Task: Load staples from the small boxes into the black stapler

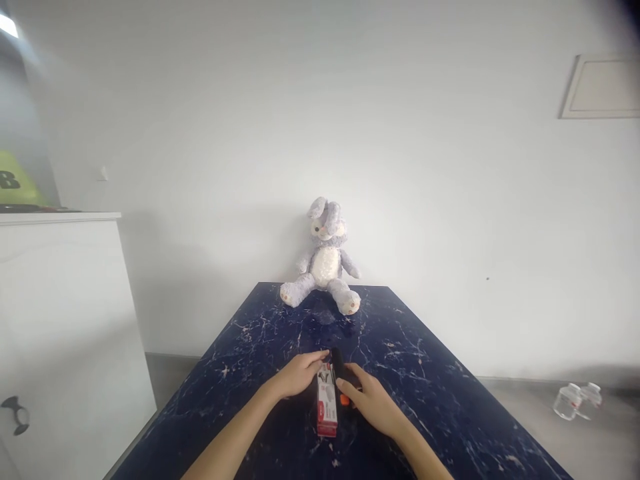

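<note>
A long black stapler with an orange part near its lower end lies low over the table, angled away from me. My right hand grips it from the right, thumb on top. Just left of it, a red and white box with a dark picture printed on it rests on the table. My left hand is at the box's far left side, with fingers stretched toward the stapler's far end. Its thumb is near the box's upper edge; whether it touches the box I cannot tell.
The dark blue marbled table reaches to the wall. A grey plush rabbit sits at its far edge. To the left stands a white cabinet. Clear plastic bottles are on the floor at right.
</note>
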`<control>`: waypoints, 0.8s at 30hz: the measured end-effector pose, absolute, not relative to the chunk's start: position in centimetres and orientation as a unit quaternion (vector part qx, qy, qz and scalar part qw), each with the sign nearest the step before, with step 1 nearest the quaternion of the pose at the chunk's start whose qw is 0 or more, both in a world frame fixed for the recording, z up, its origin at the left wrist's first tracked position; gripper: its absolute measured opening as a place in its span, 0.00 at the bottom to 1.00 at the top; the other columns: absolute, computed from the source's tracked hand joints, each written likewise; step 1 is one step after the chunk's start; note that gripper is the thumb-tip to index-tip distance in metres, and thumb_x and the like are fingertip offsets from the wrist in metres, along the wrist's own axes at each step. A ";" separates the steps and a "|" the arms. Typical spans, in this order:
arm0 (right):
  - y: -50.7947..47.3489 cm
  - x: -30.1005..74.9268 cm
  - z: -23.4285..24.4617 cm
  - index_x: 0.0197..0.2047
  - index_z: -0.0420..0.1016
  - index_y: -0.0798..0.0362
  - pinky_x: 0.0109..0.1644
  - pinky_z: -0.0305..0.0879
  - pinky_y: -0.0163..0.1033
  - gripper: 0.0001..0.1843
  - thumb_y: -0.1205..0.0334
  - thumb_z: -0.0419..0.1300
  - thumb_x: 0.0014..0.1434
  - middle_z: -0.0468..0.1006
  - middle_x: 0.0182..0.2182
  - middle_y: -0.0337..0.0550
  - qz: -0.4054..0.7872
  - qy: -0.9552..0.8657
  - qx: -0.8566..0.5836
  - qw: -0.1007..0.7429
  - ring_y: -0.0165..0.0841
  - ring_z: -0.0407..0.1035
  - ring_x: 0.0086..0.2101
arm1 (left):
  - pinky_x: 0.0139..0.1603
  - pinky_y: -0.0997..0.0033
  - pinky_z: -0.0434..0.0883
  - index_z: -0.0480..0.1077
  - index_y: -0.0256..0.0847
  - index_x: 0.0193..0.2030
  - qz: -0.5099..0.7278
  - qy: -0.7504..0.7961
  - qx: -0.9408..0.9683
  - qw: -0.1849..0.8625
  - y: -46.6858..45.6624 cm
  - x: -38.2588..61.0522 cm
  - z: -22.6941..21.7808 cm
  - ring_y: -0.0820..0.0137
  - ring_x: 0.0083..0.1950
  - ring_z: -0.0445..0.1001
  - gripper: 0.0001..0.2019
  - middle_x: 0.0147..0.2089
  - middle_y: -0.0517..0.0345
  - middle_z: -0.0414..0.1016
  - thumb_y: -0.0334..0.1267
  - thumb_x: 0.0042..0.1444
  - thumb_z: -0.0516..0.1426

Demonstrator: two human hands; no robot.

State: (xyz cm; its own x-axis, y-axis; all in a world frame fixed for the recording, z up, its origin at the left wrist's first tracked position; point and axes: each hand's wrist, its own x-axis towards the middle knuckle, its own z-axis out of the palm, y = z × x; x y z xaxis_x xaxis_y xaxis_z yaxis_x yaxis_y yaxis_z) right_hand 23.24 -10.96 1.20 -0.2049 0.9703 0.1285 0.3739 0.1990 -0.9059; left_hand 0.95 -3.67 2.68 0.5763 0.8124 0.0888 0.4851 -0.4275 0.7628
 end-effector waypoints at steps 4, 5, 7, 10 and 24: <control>-11.1 23.3 1.4 0.57 0.70 0.52 0.37 0.67 0.38 0.24 0.46 0.55 0.64 0.79 0.30 0.40 0.389 -0.674 -0.496 0.385 0.36 0.73 0.32 | 0.69 0.49 0.57 0.41 0.54 0.74 0.096 0.372 0.841 0.382 -5.3 -1.5 4.6 0.49 0.74 0.51 0.56 0.75 0.53 0.49 0.57 0.43 0.68; -11.1 23.3 1.4 0.57 0.71 0.52 0.37 0.68 0.38 0.24 0.46 0.55 0.64 0.79 0.29 0.40 0.387 -0.675 -0.496 0.385 0.36 0.74 0.32 | 0.70 0.46 0.54 0.35 0.54 0.75 0.054 0.363 0.850 0.377 -5.8 -1.8 4.6 0.46 0.75 0.46 0.65 0.76 0.52 0.43 0.55 0.36 0.71; -11.1 23.3 1.4 0.56 0.71 0.52 0.38 0.68 0.38 0.24 0.46 0.55 0.63 0.79 0.29 0.40 0.381 -0.678 -0.495 0.386 0.36 0.74 0.32 | 0.72 0.41 0.48 0.28 0.54 0.74 0.019 0.358 0.863 0.357 -6.7 -1.7 3.9 0.43 0.76 0.35 0.72 0.78 0.52 0.33 0.55 0.30 0.73; -10.9 23.3 1.3 0.56 0.72 0.52 0.39 0.68 0.38 0.24 0.46 0.55 0.63 0.81 0.33 0.42 0.369 -0.683 -0.500 0.385 0.36 0.74 0.33 | 0.71 0.38 0.46 0.29 0.53 0.75 0.079 0.388 0.860 0.323 -7.4 -0.7 2.2 0.41 0.76 0.31 0.70 0.78 0.52 0.31 0.60 0.34 0.71; -11.1 23.6 1.6 0.57 0.72 0.52 0.44 0.67 0.39 0.24 0.48 0.55 0.63 0.82 0.39 0.44 0.332 -0.691 -0.524 0.371 0.38 0.75 0.37 | 0.61 0.60 0.63 0.41 0.48 0.75 0.204 0.459 0.824 0.261 -8.9 1.5 1.3 0.50 0.65 0.63 0.52 0.67 0.47 0.65 0.45 0.47 0.66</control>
State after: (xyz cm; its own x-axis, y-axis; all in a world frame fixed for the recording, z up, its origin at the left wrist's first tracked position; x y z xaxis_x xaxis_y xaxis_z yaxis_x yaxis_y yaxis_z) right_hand 23.59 -11.05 1.64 -0.1748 0.9707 0.1649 0.4776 0.2301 -0.8479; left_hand 1.52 -8.94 1.25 0.4954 0.8631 0.0979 0.6498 -0.4431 0.6176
